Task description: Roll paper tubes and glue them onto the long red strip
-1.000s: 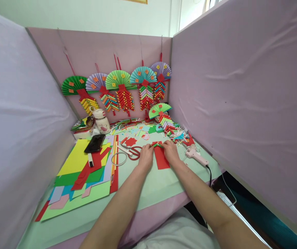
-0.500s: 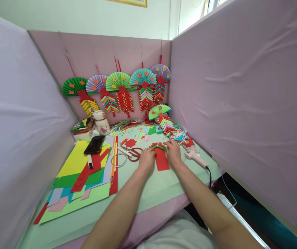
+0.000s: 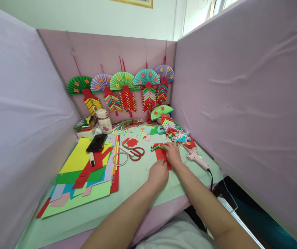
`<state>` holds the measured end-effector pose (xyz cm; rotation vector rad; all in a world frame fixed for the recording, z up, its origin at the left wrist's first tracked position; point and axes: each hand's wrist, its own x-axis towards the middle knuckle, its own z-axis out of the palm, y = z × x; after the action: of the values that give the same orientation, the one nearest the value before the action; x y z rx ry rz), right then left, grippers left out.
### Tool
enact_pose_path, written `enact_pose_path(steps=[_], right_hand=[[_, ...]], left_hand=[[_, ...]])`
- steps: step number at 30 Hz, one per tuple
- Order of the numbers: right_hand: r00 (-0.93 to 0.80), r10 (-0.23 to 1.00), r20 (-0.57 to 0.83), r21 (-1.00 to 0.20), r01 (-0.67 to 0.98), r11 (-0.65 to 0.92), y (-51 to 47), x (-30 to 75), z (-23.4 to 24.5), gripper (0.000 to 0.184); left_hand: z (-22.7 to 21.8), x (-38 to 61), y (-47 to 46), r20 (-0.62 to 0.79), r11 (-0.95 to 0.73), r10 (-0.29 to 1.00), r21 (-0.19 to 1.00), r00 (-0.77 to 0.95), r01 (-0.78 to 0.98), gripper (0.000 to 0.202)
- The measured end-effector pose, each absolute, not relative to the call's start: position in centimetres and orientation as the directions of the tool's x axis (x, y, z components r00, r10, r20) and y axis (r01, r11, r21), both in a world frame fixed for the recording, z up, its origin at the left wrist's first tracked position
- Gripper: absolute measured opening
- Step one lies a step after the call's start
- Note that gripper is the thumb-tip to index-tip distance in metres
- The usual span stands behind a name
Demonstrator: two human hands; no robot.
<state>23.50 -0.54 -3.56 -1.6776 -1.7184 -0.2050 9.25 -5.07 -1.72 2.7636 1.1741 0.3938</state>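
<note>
A red paper strip (image 3: 161,154) lies on the green table top (image 3: 138,176), with small green and red paper rolls (image 3: 155,147) across its far end. My right hand (image 3: 173,154) rests on the strip, fingers curled and pressing by the rolls. My left hand (image 3: 159,174) sits closed at the strip's near end, knuckles up; what its fingers hold, if anything, is hidden.
Red-handled scissors (image 3: 134,152) and a tape ring (image 3: 119,159) lie left of the strip. A pink glue gun (image 3: 196,157) lies to the right, its cord running off the edge. Stacked coloured sheets (image 3: 81,180) carry a phone (image 3: 96,142). Paper fans (image 3: 124,88) hang on the back wall.
My left hand has drawn back toward me, from beside the rolls to the near end of the red strip. My right hand stays at the rolls. The view shifted slightly right.
</note>
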Motion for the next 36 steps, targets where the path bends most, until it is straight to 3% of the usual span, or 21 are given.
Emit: enact_pose_path(steps=[4,25,31,36], right_hand=[[0.059,0.849,0.525,-0.321,0.938,0.134,-0.4,23.3,-3.9,0.038],[0.087,0.814,0.574,-0.342,0.929,0.141,-0.3,23.5,-4.2,0.037],[0.146,0.752,0.643,-0.407,0.897,0.174,-0.5,23.3,-3.7,0.035],[0.164,0.720,0.674,-0.433,0.878,0.206,-0.7,23.2,-3.5,0.032]], left_hand=[[-1.9,9.3,-4.8,0.201,-0.703,0.711,0.211,0.674,0.679,0.028],[-2.1,9.1,-4.9,0.247,-0.705,0.709,0.226,0.661,0.672,0.026],[-1.7,9.5,-3.5,0.233,-0.681,0.731,0.308,0.642,0.664,0.029],[-2.1,9.1,-2.8,0.347,-0.726,0.686,0.378,0.639,0.574,0.037]])
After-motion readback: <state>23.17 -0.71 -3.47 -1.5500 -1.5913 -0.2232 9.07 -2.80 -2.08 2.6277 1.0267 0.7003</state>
